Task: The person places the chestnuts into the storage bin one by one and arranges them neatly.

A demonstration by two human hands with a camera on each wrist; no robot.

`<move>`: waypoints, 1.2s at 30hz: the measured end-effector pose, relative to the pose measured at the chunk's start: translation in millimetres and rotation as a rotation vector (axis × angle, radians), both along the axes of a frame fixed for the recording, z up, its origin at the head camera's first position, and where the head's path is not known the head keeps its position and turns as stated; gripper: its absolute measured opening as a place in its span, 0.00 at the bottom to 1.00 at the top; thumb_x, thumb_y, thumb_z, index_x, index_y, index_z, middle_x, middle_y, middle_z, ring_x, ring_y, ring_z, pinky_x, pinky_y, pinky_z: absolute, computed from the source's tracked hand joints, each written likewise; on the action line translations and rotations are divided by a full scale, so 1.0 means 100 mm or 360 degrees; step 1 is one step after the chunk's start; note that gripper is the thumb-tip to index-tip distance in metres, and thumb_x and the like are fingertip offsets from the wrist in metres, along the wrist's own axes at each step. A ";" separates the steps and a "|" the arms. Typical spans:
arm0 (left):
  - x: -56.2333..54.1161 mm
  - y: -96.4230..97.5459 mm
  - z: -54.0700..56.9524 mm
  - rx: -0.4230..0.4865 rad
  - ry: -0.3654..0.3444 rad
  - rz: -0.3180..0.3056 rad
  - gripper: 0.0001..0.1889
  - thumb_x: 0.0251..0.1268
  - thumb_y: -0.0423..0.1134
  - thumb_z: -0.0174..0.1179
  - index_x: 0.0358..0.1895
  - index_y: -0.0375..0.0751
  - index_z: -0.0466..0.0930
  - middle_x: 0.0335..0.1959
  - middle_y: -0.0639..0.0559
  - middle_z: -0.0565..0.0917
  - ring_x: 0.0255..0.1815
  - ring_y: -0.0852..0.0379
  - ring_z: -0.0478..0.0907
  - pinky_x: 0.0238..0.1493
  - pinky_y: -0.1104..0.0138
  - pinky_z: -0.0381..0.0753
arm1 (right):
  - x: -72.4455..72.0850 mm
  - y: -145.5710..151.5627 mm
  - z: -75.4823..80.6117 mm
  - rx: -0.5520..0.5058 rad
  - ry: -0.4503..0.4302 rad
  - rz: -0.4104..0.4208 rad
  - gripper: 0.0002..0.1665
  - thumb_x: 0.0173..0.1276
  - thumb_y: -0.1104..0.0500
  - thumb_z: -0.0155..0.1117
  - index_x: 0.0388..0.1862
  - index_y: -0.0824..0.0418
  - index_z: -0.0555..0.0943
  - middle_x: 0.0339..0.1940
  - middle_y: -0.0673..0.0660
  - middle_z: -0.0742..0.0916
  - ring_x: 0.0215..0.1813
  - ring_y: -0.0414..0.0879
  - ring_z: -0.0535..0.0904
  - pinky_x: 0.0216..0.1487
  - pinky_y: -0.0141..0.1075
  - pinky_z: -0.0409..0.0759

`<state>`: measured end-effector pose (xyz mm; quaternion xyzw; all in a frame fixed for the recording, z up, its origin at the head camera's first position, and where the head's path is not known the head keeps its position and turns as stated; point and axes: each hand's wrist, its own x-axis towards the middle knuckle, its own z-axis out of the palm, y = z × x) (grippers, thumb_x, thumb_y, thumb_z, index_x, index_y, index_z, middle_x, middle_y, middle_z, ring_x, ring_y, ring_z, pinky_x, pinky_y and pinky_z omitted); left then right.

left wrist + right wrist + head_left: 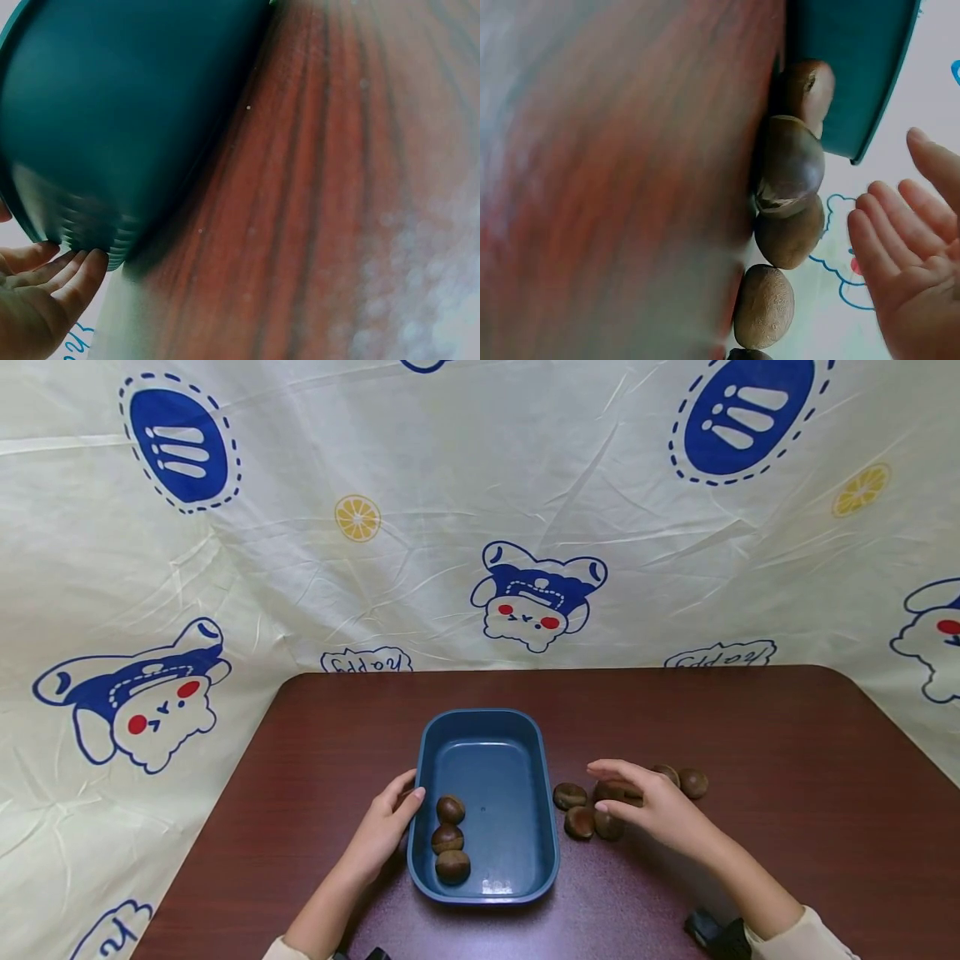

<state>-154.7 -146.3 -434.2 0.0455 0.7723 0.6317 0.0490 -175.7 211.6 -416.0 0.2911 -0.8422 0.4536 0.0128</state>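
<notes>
A blue rectangular plastic container (495,777) stands on the table with three brown chestnuts (452,838) lined up along its left inside wall. My left hand (386,827) grips the container's left side, thumb at the rim and the other fingers (79,274) against the ribbed outer wall. To the right of the container lies a loose group of several chestnuts (580,822). Over that group hovers my right hand (660,806), thumb and fingers spread apart, holding nothing. It hides part of the group in the head view. One chestnut (789,169) shows large beside the palm in the right wrist view.
The dark red-brown wooden table (337,727) has rounded far corners. Behind it hangs a pale sheet (420,585) printed with blue cartoon figures and orange slices. A black wrist strap (718,935) sits at the right cuff.
</notes>
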 end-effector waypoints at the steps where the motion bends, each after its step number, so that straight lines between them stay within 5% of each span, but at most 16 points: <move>1: 0.00 0.00 0.00 0.0006 -0.0002 0.0002 0.25 0.68 0.42 0.49 0.63 0.32 0.60 0.57 0.35 0.70 0.55 0.43 0.69 0.53 0.53 0.68 | 0.00 0.01 -0.01 -0.0001 -0.0012 -0.0002 0.25 0.58 0.62 0.64 0.55 0.62 0.71 0.52 0.63 0.78 0.50 0.58 0.75 0.46 0.45 0.74; 8: 0.01 0.01 0.01 0.0015 -0.0016 0.0018 0.24 0.67 0.42 0.49 0.63 0.33 0.61 0.56 0.36 0.71 0.53 0.44 0.70 0.52 0.53 0.69 | 0.04 0.07 -0.06 0.0062 -0.0027 -0.0016 0.24 0.58 0.60 0.64 0.53 0.68 0.72 0.50 0.61 0.79 0.49 0.55 0.76 0.47 0.44 0.73; 20: 0.00 0.00 -0.01 -0.0009 -0.0010 0.0006 0.25 0.67 0.43 0.49 0.63 0.32 0.60 0.56 0.35 0.71 0.54 0.43 0.70 0.53 0.53 0.68 | 0.08 0.14 -0.23 0.0259 0.0196 0.0022 0.20 0.55 0.59 0.67 0.47 0.62 0.77 0.44 0.53 0.81 0.44 0.45 0.78 0.41 0.37 0.77; 36: 0.00 -0.01 0.01 -0.0004 0.0004 -0.0009 0.26 0.68 0.43 0.48 0.63 0.32 0.59 0.57 0.36 0.70 0.54 0.44 0.70 0.53 0.53 0.68 | 0.06 0.14 -0.29 0.0397 0.0233 0.0054 0.22 0.51 0.57 0.70 0.46 0.58 0.77 0.43 0.49 0.81 0.44 0.40 0.75 0.41 0.36 0.75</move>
